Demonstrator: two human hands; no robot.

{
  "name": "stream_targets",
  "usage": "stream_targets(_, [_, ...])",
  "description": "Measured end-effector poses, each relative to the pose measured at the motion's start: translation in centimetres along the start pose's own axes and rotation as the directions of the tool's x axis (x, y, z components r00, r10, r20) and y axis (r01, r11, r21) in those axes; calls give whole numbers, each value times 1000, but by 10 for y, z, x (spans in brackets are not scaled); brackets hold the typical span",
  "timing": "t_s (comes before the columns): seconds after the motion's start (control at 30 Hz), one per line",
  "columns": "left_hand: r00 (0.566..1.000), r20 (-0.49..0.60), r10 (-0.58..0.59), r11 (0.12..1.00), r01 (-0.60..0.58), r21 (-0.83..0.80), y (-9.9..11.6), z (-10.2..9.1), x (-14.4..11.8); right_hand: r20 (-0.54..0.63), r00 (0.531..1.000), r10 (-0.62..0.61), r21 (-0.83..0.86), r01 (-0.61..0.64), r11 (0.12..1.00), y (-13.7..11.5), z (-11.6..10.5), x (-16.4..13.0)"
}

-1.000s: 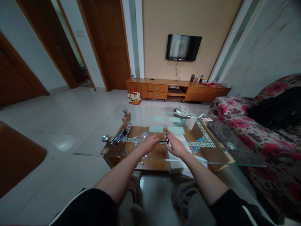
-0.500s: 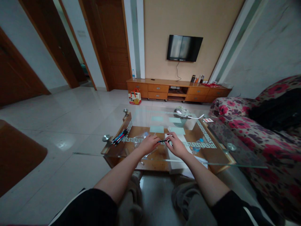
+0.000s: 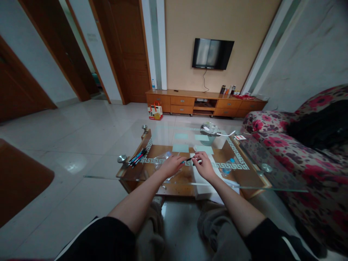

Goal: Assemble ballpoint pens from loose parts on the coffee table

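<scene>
Head view: both forearms reach forward over a glass-topped bench (image 3: 252, 183) with a wooden lower shelf. The left hand (image 3: 170, 165) has its grip pinched on one end of a dark pen (image 3: 188, 159), which lies slanted just above the glass between the two hands. The right hand (image 3: 204, 165) has fingers curled together at the pen's other end, seemingly pinching a small piece there, though it is too small to tell for sure. Just beyond the left hand lies a crumpled clear plastic bag (image 3: 162, 158). Near the bench's left edge rests a bundle of pens (image 3: 137, 158), well apart from the hands. A white paper sheet (image 3: 206, 177) lies under the right wrist. A small water bottle (image 3: 227, 166) lies on the lower shelf to the right. A floral sofa (image 3: 301, 156) stands at the right, and a television (image 3: 212, 53) hangs on the far wall above a wooden cabinet (image 3: 203, 103).
</scene>
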State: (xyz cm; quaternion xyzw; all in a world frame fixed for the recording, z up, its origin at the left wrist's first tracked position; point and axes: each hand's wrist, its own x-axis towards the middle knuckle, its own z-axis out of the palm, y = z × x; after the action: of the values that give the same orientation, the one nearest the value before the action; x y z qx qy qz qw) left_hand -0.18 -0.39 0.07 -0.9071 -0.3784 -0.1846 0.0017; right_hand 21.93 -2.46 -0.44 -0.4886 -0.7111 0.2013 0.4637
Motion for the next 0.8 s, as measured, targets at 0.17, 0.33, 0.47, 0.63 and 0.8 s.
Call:
stream_targets(0.17, [1000,13,-7,1000,7,17,0,0,0,-78,996,35,32,-32,999,0,-1,2])
stream_targets(0.33, [1000,14,-12,1000,12,17,3,3,3,-163,984,68,31,-64,997,0,-4,4])
stream_targets(0.47, [999,29,-16,1000,16,7,5,4,4,-211,973,90,38,-84,996,3,-9,5])
stream_targets(0.63, [998,55,-29,999,30,-14,1,2,1,-316,943,108,-18,-119,993,9,-20,8])
stream_targets(0.8, [998,43,-39,999,40,-15,0,2,1,-263,964,40,-177,-89,980,24,-27,5])
